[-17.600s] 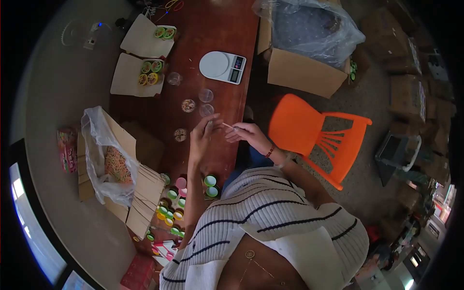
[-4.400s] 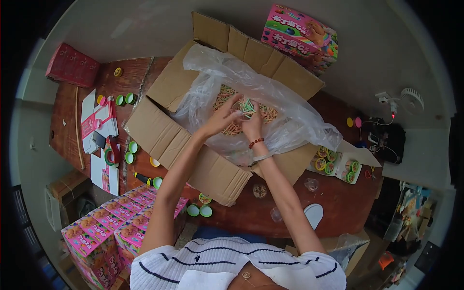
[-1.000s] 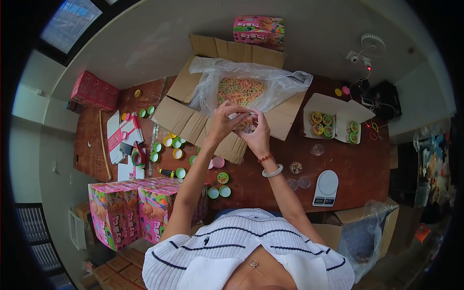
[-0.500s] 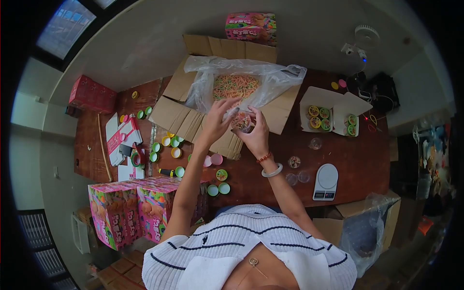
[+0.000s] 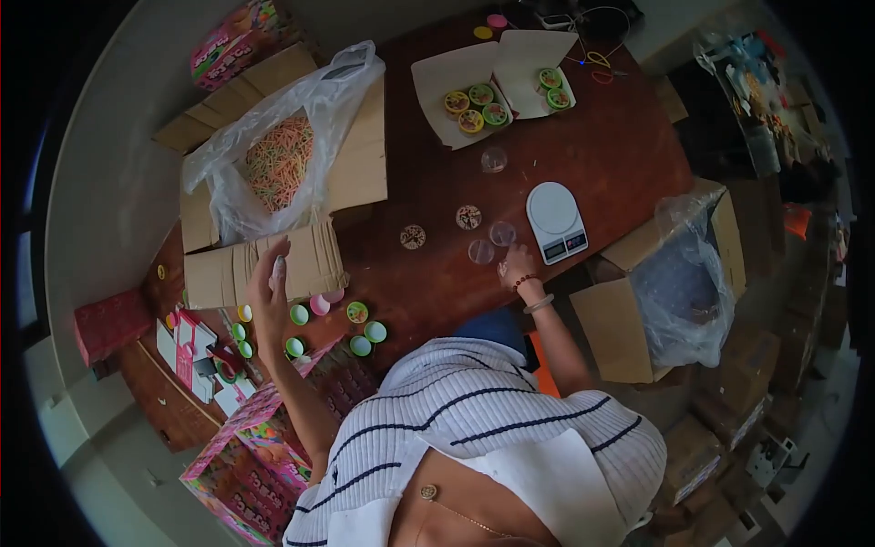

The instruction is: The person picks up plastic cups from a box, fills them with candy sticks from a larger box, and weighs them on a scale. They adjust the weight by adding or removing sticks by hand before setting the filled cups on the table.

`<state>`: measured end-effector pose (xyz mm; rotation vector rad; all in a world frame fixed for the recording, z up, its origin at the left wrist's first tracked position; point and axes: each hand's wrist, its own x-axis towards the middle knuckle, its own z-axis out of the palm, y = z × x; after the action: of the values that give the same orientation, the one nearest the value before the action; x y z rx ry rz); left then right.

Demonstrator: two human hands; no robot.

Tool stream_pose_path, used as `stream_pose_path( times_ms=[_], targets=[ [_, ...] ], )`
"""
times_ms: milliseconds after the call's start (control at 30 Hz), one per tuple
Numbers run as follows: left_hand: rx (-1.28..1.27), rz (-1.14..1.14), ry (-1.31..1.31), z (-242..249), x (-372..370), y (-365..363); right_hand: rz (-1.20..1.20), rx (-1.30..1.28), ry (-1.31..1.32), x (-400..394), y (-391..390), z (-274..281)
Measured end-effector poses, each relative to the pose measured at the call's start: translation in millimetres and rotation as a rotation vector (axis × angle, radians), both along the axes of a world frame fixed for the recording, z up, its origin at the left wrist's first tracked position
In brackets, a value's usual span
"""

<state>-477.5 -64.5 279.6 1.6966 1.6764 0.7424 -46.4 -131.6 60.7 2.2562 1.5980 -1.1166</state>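
Right fingers point(image 5: 511, 256) by clear cup point(image 5: 502, 232), near table edge point(image 5: 460, 316); gap to scale point(image 5: 553, 210).

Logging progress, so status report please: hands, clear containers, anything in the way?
Left hand open, near carton flap. Right hand beside two clear containers, grip unclear. White scale close by, not between.

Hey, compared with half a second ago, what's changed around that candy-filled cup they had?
The filled cup was let go and now stands on the table, right of the carton. The right hand moved farther right, beside two clear cups; its grip is unclear. The left hand parted from the cup. The scale and second filled cup stayed put.
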Motion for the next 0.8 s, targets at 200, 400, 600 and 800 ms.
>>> stream_pose_path(
  times_ms=[200,400,600,800],
  targets=[
    [-0.072,-0.072,0.161,-3,16,8,-0.347,0.313,0.099,14,-14,-91],
    [-0.024,0.109,-0.065,-34,-41,44,-0.127,0.608,0.138,9,18,-56],
    [0.104,0.181,-0.047,-109,-89,134,-0.096,0.441,0.16,17,53,-78],
    [-0.155,0.322,0.331,-187,-170,197,-0.293,0.768,0.216,26,53,-30]
  ],
)
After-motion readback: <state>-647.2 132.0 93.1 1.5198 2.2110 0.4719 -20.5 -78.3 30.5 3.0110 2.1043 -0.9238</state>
